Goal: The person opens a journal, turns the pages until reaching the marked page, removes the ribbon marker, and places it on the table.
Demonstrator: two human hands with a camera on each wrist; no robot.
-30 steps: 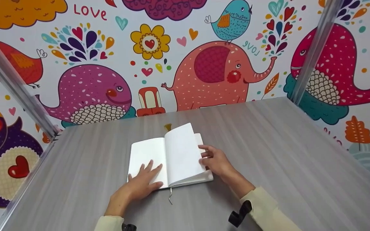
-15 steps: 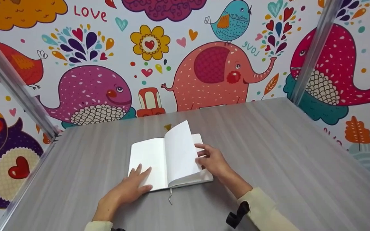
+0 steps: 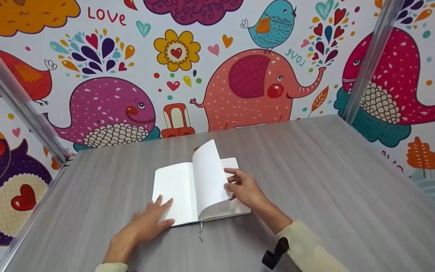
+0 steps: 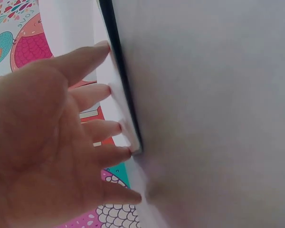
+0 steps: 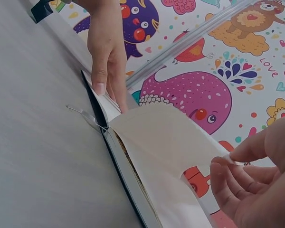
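The left hand [image 3: 144, 224] has slid back, straight fingers resting on the eight o'clock edge of the open, dark-covered paper notebook [image 3: 174, 185] at the head view's six o'clock, while at three o'clock the right hand [image 3: 246, 187] pinches a white page [image 3: 209, 173], drawn further leftward, its turn unfinished.

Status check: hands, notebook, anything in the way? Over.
Left grip: touching left page. Right grip: pinching edge of raised page. Notebook: open on table. Nothing seen blocking the raised page.

Soft light leaves faint shadows on the table [image 4: 218, 104].
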